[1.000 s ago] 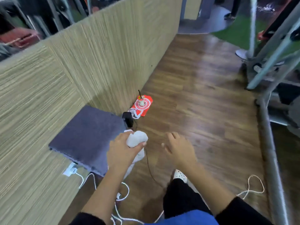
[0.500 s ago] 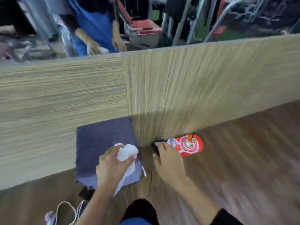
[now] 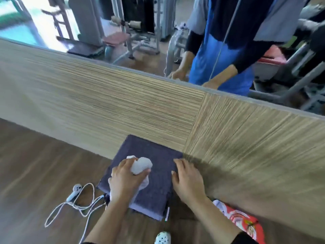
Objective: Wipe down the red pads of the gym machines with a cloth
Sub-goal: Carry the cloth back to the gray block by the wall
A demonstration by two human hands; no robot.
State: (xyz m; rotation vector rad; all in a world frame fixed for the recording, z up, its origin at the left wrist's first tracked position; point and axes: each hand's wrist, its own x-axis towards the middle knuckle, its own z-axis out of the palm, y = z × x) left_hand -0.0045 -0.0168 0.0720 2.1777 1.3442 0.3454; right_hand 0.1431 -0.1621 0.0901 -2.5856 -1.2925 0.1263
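My left hand point(image 3: 126, 180) grips a bunched white cloth point(image 3: 141, 164) and presses it onto a dark purple-grey square pad point(image 3: 154, 155) that lies on the floor against a wood-grain wall. My right hand point(image 3: 188, 180) rests flat on the pad's right edge, fingers spread, holding nothing. A mirror above the wall reflects gym machines with a red seat pad point(image 3: 115, 38) at upper left and another red pad point(image 3: 270, 57) at upper right. No real red pad is within reach of either hand.
The wood-grain wall point(image 3: 123, 106) runs across the view. A white cable with a plug point(image 3: 75, 192) lies on the wooden floor at left. A red printed packet point(image 3: 246, 222) lies at lower right. My white shoe point(image 3: 162, 237) shows at the bottom. The mirror reflects me in blue.
The view has swung left to face the wall squarely. Both hands have moved further onto the dark pad; my right hand left the floor near the red packet and now lies on the pad's edge.
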